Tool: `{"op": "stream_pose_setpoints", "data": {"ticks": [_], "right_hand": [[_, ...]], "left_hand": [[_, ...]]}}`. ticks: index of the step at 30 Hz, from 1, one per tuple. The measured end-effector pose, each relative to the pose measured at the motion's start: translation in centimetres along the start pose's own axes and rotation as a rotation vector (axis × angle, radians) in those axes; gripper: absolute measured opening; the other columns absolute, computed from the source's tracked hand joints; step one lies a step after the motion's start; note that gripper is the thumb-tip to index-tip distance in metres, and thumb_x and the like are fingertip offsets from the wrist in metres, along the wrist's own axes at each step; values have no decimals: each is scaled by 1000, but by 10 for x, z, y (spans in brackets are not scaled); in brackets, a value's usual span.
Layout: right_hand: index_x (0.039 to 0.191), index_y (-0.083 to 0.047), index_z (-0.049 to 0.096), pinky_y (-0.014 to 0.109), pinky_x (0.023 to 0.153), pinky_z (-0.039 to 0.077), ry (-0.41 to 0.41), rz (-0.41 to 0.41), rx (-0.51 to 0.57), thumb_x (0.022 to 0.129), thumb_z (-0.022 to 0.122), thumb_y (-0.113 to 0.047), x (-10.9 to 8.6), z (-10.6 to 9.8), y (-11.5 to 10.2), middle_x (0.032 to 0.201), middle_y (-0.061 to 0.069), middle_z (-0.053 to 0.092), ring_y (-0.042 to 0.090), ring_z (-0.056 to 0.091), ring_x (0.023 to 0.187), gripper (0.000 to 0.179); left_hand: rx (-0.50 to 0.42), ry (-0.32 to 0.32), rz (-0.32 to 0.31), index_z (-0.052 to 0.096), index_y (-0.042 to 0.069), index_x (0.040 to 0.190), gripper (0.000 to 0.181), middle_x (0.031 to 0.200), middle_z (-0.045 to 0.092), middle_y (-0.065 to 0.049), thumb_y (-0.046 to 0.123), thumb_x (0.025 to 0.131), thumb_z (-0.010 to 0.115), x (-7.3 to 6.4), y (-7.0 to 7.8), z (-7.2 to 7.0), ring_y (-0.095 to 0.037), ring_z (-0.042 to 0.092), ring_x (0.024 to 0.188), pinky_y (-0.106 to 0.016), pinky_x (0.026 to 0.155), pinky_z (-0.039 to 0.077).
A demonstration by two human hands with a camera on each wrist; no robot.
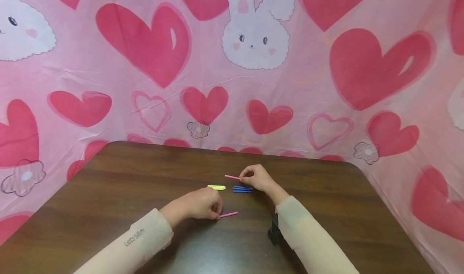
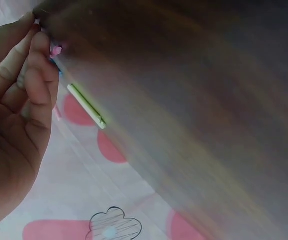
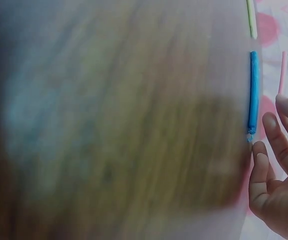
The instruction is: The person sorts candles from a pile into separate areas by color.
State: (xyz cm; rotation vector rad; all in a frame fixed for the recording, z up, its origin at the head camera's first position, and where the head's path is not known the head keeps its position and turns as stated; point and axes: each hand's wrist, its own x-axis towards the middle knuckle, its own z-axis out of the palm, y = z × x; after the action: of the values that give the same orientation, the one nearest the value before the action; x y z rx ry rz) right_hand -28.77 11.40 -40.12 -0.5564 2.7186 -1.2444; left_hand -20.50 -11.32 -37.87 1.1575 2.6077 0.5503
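Note:
My left hand (image 1: pixel 204 202) pinches the end of a thin pink stick (image 1: pixel 229 214) between thumb and fingers, low over the near middle of the table. Farther back, my right hand (image 1: pixel 258 178) grips another slim pink stick (image 1: pixel 232 177) at its right end; in the right wrist view this pink stick (image 3: pixel 283 72) points away from the fingertips. Several yellow sticks (image 1: pixel 216 187) lie side by side just beyond my left hand. A small bundle of blue sticks (image 1: pixel 242 189) lies right of them, close below my right hand.
The dark wooden table (image 1: pixel 174 165) has rounded far corners. A pink cloth (image 1: pixel 217 77) with hearts and rabbits hangs behind and beside it. A black device (image 1: pixel 274 230) sits at my right wrist, by the cream sleeve (image 1: pixel 311 233).

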Motion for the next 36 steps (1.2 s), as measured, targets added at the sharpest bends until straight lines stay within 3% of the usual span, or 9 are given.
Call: {"op": "stream_pose_setpoints", "data": {"ticks": [8, 25, 36], "right_hand": [[84, -5, 76, 31, 80, 49, 2, 16, -37, 86, 75, -8, 6, 5, 1, 85, 6, 72, 14, 54, 79, 4], [80, -6, 75, 27, 71, 45, 13, 83, -67, 84, 76, -7, 8, 10, -1, 79, 3, 68, 13, 52, 73, 5], [81, -6, 75, 26, 68, 44, -2, 70, -68, 85, 75, -7, 8, 10, 0, 77, 4, 67, 13, 51, 71, 4]], "left_hand": [[2, -4, -18, 74, 12, 77, 6, 65, 64, 8, 9, 81, 77, 0, 3, -1, 1, 49, 57, -16, 57, 45], [38, -3, -46, 75, 13, 78, 5, 67, 65, 8, 14, 81, 79, 3, 7, 4, -1, 50, 58, -17, 57, 46], [57, 13, -36, 73, 14, 75, 8, 65, 63, 10, 12, 82, 77, 1, 3, 5, 1, 49, 57, -17, 56, 44]]}}
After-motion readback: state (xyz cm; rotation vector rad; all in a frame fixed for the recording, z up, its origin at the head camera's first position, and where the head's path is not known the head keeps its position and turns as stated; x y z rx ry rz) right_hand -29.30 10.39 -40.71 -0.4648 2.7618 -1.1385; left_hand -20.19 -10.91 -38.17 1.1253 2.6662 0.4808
